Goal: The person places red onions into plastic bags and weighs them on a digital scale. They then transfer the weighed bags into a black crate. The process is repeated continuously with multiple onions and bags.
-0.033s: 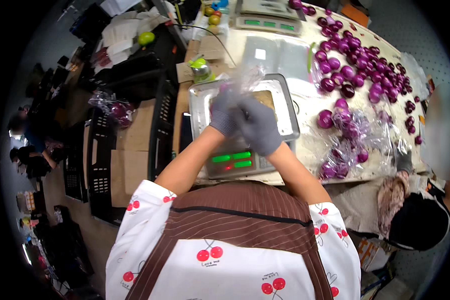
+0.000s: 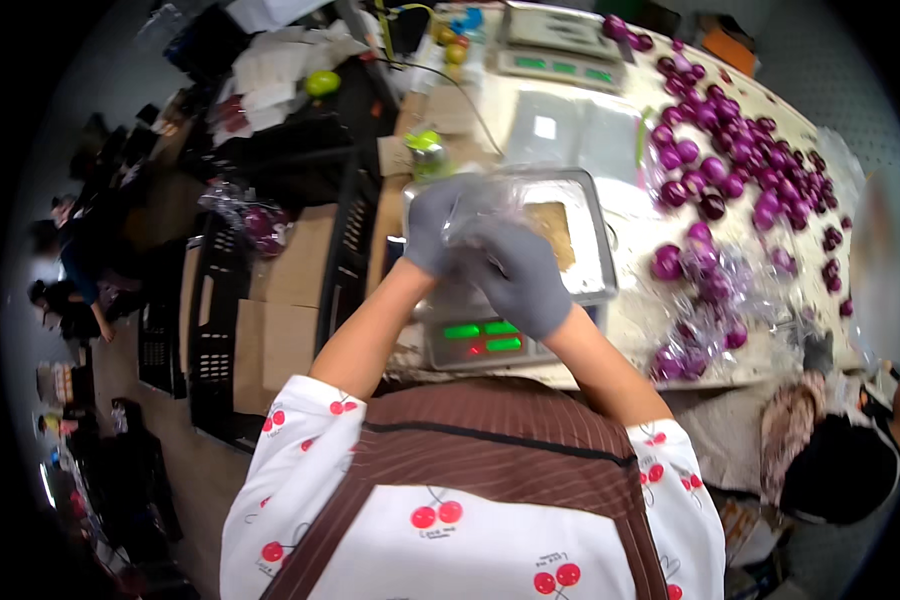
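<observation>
The right hand [image 2: 523, 280], in a grey knit glove, is curled in on a crumpled, see-through plastic bag [image 2: 498, 200] and seems to grasp it; the left hand [image 2: 437, 228], in a matching glove, meets the same film, but blur hides whether its fingers grip. The bag lies between and just beyond the two hands, its contents hidden. Thin film could tear or slip if the gloves pull unevenly, and a weak hold on the left would let whatever is inside spill. Directly beneath the hands is a silver rectangular metal tray [image 2: 597, 240] on a scale; a wrist pressing on it could upset the green-lit readout [image 2: 482, 335] just nearer the person than the right hand. A flat brown slab [image 2: 550, 235] in the tray, just beyond the right hand, might be knocked askew by a knuckle. Near the left hand, on its far side, a small lime-green and metal tool [image 2: 425, 150] could snag loose film. Well to the right of the right hand, round purple onions [image 2: 710, 170] lie loose on the pale worktop [image 2: 620, 320], and a sweeping elbow could set some rolling.
</observation>
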Motion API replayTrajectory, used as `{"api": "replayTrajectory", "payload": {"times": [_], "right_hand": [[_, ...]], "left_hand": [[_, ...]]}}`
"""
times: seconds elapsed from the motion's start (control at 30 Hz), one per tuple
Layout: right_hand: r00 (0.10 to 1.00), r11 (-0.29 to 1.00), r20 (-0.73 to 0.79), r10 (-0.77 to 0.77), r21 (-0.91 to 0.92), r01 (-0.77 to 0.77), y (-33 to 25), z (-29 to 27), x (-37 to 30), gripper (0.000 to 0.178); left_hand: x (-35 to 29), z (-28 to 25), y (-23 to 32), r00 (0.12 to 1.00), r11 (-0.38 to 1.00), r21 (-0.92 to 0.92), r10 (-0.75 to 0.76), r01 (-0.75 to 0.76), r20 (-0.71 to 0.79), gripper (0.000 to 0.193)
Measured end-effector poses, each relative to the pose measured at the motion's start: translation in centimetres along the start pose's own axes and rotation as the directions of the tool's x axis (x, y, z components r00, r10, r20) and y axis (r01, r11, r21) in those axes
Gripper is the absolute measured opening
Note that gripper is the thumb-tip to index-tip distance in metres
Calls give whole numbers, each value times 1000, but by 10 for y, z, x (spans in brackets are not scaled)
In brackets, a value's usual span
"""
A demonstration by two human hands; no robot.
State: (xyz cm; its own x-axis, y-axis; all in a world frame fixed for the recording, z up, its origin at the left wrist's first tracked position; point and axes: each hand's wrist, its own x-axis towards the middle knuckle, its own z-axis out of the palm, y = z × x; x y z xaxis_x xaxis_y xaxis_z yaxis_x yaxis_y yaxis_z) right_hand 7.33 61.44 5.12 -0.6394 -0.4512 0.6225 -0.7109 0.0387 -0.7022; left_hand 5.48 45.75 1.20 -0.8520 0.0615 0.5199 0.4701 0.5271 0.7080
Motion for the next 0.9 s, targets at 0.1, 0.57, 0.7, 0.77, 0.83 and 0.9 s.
{"api": "replayTrajectory", "payload": {"times": [0.1,0.57,0.7,0.77,0.83,0.9], "right_hand": [[992,971,37,121,206,-126,-16,6,8,16],[710,685,-45,703,315,-657,51,-43,-54,16],[775,786,-138,617,57,-616,52,-79,-64,18],[706,690,-304,639,-178,-702,56,-112,-81,17],[717,641,-545,435,-371,-671,73,-151,-103,26],[731,309,-682,9,-694,-651,86,-210,-128,45]], "left_hand": [[-13,-82,-51,945,990,59,-106,130,-308,14],[-87,-299,-319,827,625,542,-408,562,-388,50],[-137,-361,-396,944,-158,987,-323,16,-67,58],[-137,-363,-408,705,241,713,-528,659,-473,61],[-133,-373,-402,615,212,631,-583,746,-531,64],[-134,-381,-397,562,174,599,-612,782,-556,67]]}}
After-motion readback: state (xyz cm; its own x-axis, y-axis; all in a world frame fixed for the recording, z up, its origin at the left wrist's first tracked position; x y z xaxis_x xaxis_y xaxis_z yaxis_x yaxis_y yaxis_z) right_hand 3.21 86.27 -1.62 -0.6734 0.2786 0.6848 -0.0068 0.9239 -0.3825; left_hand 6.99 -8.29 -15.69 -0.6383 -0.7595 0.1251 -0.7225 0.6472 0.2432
